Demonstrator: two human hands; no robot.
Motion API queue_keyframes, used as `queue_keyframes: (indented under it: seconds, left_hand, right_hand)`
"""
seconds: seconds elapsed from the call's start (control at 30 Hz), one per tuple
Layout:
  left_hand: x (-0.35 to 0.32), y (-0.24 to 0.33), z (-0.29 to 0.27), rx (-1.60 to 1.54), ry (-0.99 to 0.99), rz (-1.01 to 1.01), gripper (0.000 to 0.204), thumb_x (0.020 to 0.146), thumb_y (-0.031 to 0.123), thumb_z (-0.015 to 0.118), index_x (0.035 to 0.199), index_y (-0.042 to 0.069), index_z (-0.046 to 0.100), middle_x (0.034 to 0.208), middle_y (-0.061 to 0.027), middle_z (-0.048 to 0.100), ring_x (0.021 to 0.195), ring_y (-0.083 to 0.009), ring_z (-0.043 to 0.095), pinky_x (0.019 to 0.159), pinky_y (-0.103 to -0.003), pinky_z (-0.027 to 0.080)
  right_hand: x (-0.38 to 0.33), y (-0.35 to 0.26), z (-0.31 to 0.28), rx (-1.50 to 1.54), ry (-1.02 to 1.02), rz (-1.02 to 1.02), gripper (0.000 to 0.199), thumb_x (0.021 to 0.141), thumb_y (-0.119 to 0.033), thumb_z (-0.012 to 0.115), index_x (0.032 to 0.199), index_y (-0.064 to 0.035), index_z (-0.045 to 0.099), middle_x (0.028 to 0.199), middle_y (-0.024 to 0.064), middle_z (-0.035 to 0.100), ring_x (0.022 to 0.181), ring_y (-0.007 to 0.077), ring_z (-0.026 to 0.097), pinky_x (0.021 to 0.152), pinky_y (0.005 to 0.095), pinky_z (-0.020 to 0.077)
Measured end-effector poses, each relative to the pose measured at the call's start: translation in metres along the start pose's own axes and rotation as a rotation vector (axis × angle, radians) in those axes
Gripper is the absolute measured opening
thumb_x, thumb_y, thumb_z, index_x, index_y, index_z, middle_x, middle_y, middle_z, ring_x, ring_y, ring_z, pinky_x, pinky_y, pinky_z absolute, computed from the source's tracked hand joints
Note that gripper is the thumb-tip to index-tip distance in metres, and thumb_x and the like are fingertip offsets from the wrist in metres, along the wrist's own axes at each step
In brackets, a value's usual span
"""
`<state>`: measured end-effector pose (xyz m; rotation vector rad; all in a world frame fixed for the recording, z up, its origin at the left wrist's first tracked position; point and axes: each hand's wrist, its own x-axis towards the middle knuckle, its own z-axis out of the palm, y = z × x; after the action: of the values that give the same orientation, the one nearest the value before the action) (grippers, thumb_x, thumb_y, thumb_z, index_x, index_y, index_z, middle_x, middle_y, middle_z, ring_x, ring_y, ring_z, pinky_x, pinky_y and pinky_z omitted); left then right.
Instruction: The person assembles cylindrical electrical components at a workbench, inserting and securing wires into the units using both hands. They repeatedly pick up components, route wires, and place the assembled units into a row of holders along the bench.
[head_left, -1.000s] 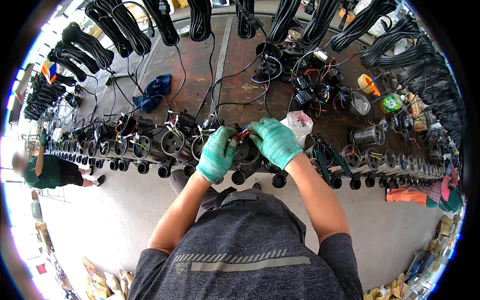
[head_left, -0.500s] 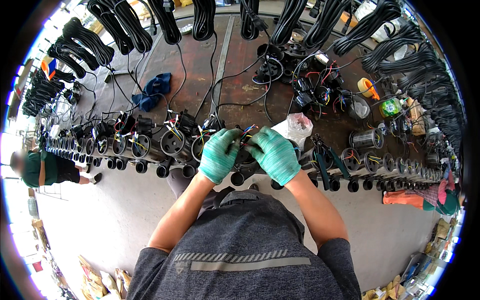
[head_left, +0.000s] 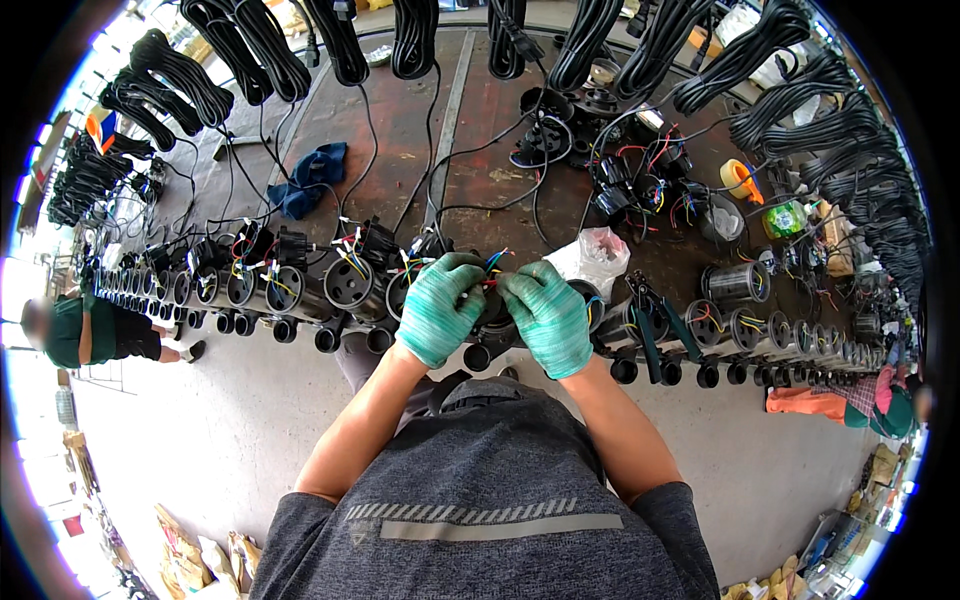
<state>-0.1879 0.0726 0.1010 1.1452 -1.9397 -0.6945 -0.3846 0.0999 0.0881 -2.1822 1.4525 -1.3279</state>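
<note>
My left hand (head_left: 440,312), in a green knitted glove, pinches thin coloured wires (head_left: 494,264) above the table's near edge. Opposite it, the gloved fingertips of my right hand (head_left: 550,318) close on the same wires, and the two hands nearly meet. Red, blue and yellow strands stick up between them. Beneath sits a dark cylindrical housing, mostly hidden by the gloves, with a black ring fitting (head_left: 477,357) at its lower front. Just left of my left hand, another cylindrical housing (head_left: 350,284) has yellow wires and white connectors at its mouth.
Similar housings line the table (head_left: 400,120) edge both ways. Right of my hands are a plastic bag (head_left: 598,256) and green-handled pliers (head_left: 655,325). Farther back lie a blue cloth (head_left: 308,180), orange tape (head_left: 740,180) and bundled black cables (head_left: 415,40). Other people stand at far left and right.
My right hand has come slightly left, nearer my left hand, and its fingers are drawn closer together at the wires. The left hand stays almost in place.
</note>
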Motion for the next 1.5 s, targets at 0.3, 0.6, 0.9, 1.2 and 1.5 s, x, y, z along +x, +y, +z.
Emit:
queue_keyframes:
  seconds: [0.3, 0.6, 0.9, 1.2, 1.5]
  left_hand:
    - [0.002, -0.005, -0.008, -0.047, -0.134, 0.014, 0.027, 0.089, -0.002, 0.065, 0.114, -0.003, 0.073, 0.113, -0.0178, 0.075, 0.103, -0.0370, 0.072, 0.096, -0.043, 0.056]
    - [0.006, -0.011, -0.002, 0.274, -0.171, 0.244, 0.026, 0.089, 0.012, 0.072, 0.114, 0.012, 0.076, 0.102, -0.0078, 0.076, 0.096, -0.0317, 0.071, 0.111, -0.052, 0.044]
    - [0.006, -0.008, -0.001, 0.120, -0.114, 0.215, 0.023, 0.087, 0.008, 0.070, 0.109, 0.010, 0.078, 0.098, -0.0097, 0.077, 0.093, -0.0343, 0.071, 0.103, -0.049, 0.048]
    - [0.001, -0.019, 0.000, 0.105, -0.180, 0.146, 0.025, 0.092, 0.015, 0.073, 0.116, 0.012, 0.078, 0.109, -0.0086, 0.079, 0.106, -0.0317, 0.073, 0.113, -0.052, 0.044]
    - [0.001, -0.015, -0.003, 0.107, -0.201, 0.151, 0.024, 0.096, 0.017, 0.070, 0.119, 0.013, 0.078, 0.115, -0.0087, 0.079, 0.113, -0.0314, 0.072, 0.117, -0.053, 0.040]
  right_hand:
    - [0.004, 0.002, -0.001, 0.093, 0.006, 0.021, 0.016, 0.089, -0.005, 0.080, 0.104, -0.0078, 0.075, 0.098, 0.0075, 0.068, 0.076, 0.0289, 0.071, 0.066, 0.0391, 0.0581]
    - [0.012, -0.010, -0.017, 0.063, -0.254, 0.237, 0.008, 0.097, -0.007, 0.073, 0.102, -0.0028, 0.070, 0.087, 0.0116, 0.071, 0.072, 0.0270, 0.071, 0.060, 0.0376, 0.0554]
    - [0.009, -0.008, -0.034, 0.135, -0.223, 0.270, 0.019, 0.101, -0.008, 0.065, 0.119, -0.0052, 0.071, 0.101, 0.0141, 0.074, 0.086, 0.0257, 0.075, 0.069, 0.0349, 0.0594]
    - [0.010, 0.010, -0.023, -0.191, -0.204, -0.272, 0.015, 0.097, -0.015, 0.072, 0.109, -0.0072, 0.071, 0.093, 0.0093, 0.073, 0.068, 0.0256, 0.072, 0.057, 0.0369, 0.0582]
    - [0.010, -0.015, -0.034, 0.302, -0.342, 0.534, 0.018, 0.105, -0.018, 0.064, 0.108, -0.0017, 0.071, 0.084, 0.0116, 0.073, 0.072, 0.0293, 0.072, 0.065, 0.0378, 0.0582]
